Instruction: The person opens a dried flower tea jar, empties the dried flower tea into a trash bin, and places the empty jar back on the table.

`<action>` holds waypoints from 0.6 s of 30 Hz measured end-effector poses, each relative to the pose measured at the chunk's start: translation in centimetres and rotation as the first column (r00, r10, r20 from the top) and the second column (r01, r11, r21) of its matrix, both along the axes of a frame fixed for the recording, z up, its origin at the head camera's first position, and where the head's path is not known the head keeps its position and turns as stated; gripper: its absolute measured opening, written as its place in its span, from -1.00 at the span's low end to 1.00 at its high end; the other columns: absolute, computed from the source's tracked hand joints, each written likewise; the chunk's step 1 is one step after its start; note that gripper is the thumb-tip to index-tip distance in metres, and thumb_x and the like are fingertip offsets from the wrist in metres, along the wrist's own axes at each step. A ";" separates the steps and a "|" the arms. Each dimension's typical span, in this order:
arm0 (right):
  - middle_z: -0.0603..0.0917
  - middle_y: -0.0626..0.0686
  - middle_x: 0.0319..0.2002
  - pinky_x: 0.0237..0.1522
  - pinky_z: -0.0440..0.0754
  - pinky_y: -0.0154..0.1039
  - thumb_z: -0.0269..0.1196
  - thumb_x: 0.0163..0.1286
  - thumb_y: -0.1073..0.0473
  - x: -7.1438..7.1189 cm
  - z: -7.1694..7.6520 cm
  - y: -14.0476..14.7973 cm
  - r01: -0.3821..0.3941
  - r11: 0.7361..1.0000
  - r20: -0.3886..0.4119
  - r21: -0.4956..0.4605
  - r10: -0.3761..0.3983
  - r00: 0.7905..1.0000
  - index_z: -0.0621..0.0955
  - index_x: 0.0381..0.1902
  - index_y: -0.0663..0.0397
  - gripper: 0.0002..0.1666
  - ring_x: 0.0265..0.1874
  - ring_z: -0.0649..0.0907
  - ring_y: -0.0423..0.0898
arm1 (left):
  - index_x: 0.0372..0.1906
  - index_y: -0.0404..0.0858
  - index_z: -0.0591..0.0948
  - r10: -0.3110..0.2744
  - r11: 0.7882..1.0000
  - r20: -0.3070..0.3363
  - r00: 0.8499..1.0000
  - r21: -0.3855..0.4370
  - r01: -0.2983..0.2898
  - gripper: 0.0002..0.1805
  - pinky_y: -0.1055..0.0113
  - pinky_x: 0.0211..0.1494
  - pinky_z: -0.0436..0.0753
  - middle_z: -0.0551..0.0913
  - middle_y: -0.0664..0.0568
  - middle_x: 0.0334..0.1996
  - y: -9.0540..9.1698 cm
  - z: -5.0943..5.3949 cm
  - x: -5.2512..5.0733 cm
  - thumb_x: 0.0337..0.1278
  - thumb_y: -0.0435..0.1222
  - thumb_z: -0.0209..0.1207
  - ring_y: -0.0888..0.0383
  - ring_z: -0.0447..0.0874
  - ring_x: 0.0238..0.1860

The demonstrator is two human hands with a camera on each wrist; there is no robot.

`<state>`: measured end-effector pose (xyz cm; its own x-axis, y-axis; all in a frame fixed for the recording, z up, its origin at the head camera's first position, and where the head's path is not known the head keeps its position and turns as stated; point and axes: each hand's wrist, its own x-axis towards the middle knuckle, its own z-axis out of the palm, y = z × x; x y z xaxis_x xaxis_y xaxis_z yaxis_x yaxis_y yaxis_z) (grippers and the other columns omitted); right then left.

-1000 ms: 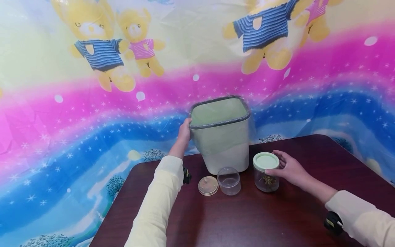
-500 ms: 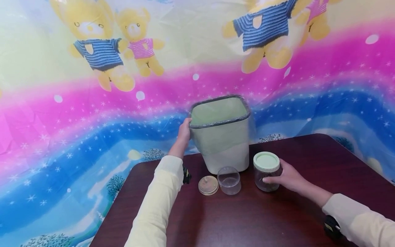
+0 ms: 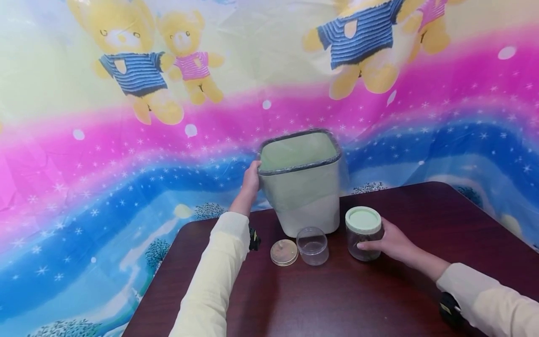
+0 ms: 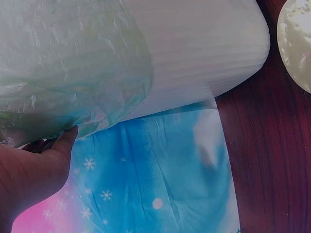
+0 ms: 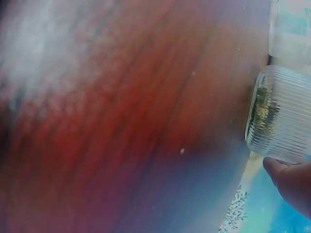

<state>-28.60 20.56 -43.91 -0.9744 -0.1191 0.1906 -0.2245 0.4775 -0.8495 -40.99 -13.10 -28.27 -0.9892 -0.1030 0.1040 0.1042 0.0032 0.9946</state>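
A pale trash bin (image 3: 313, 213), lined with a thin greenish bag (image 4: 63, 63) under a dark rim band, stands upright at the back of the table. My left hand (image 3: 251, 180) holds its left side just below the rim. In the left wrist view the thumb presses the bag, while the other fingers are mostly hidden. My right hand (image 3: 396, 239) grips a clear ribbed jar (image 5: 289, 116) from the right, its thumb across the front and its other fingers hidden behind. The jar's light green lid (image 3: 363, 220) is on, and brownish dried bits (image 5: 265, 111) lie at the bottom.
An uncovered clear round container (image 3: 312, 248) stands in front of the bin, left of the jar. Close to it lies a round gold-coloured lid (image 3: 284, 252). The dark red wooden table (image 3: 311, 299) ends at a printed bear backdrop (image 3: 227, 145) behind.
My right hand has moved from around the jar's lid down onto its body, with the thumb now lower on the front. The left hand and the bin stay put.
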 end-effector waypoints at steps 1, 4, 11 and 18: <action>0.42 0.43 0.19 0.10 0.39 0.28 0.54 0.02 0.00 0.0 0.0 0.0 0.001 1.000 0.003 0.002 -0.001 1.000 0.15 0.39 0.43 0.19 0.16 0.42 0.31 | -0.16 -0.38 0.57 0.002 1.000 -0.003 1.000 -0.005 -0.002 -0.56 0.29 -0.12 0.49 0.53 0.09 -0.39 0.0 0.0 0.0 0.30 -0.06 -0.05 0.21 0.46 -0.37; 0.42 0.42 0.20 0.10 0.40 0.27 0.54 0.02 0.00 0.1 0.1 0.0 0.004 1.000 0.007 0.007 -0.004 1.000 0.15 0.39 0.43 0.19 0.16 0.42 0.31 | -0.17 -0.40 0.58 0.011 1.000 -0.028 1.000 -0.023 -0.011 -0.53 0.25 -0.11 0.50 0.54 0.06 -0.39 0.0 -0.3 -0.4 0.26 -0.03 -0.03 0.19 0.46 -0.38; 0.42 0.42 0.19 0.09 0.40 0.27 0.54 0.03 0.00 0.6 0.4 -0.4 0.004 1.000 0.019 0.008 -0.004 1.000 0.15 0.39 0.43 0.18 0.17 0.42 0.31 | -0.24 -0.34 0.52 0.006 1.000 -0.004 1.000 -0.031 -0.006 -0.59 0.32 -0.17 0.45 0.48 0.11 -0.47 0.1 0.0 0.0 0.29 -0.04 -0.06 0.23 0.41 -0.45; 0.46 0.39 0.15 0.08 0.42 0.23 0.56 -0.01 0.03 1.2 0.5 -1.2 -0.003 1.000 -0.003 -0.013 0.003 1.000 0.20 0.36 0.43 0.16 0.13 0.46 0.28 | -0.11 -0.40 0.53 -0.008 1.000 0.008 1.000 -0.017 0.008 -0.55 0.33 -0.14 0.45 0.50 0.11 -0.40 0.0 0.1 0.2 0.32 -0.06 -0.08 0.23 0.45 -0.38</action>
<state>-27.42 19.40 -43.40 -0.9736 -0.1196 0.1946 -0.2281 0.4660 -0.8549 -40.79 -13.13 -28.20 -0.9909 -0.0930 0.0974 0.0960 0.0197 0.9952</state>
